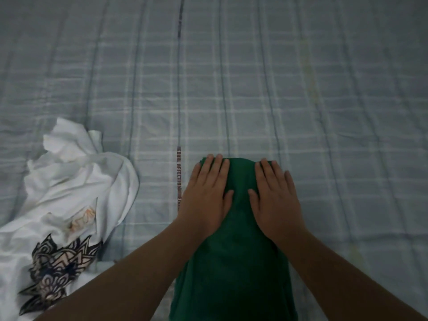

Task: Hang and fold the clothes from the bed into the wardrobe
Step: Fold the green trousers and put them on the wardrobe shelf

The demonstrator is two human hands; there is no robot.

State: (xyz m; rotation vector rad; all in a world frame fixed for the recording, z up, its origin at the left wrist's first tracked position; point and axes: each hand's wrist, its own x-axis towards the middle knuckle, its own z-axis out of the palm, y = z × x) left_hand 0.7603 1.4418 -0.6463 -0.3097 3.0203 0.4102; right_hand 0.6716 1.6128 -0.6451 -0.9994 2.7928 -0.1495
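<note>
- The fingers [216,169] of the left hand [206,198] are laid straight and close together, palm down, on the far left corner of a folded green garment [234,262]. The thumb is angled inward across the cloth, and nothing is pinched or gripped.
- The fingers [276,173] of the right hand [275,200] are likewise held straight and flat, only slightly parted, on the far right corner of the same garment, with the thumb turned toward the other hand.
- The two thumbs are held apart, with green cloth showing between them.
- Both bare forearms are seen running up from the lower corners of the view, and the garment's side edges are partly covered by them.
- The green garment is shown lying lengthwise on the bed [301,89], folded into a narrow band that runs from the hands to the bottom edge of the view.
- The bed is covered by a pale blue-grey checked sheet, on which a thin line of dark lettering [179,172] is printed just left of the left hand.
- A crumpled white T-shirt [76,181], marked with a black ornamental print [58,262], is seen heaped on the sheet at the left, apart from the green garment.
</note>
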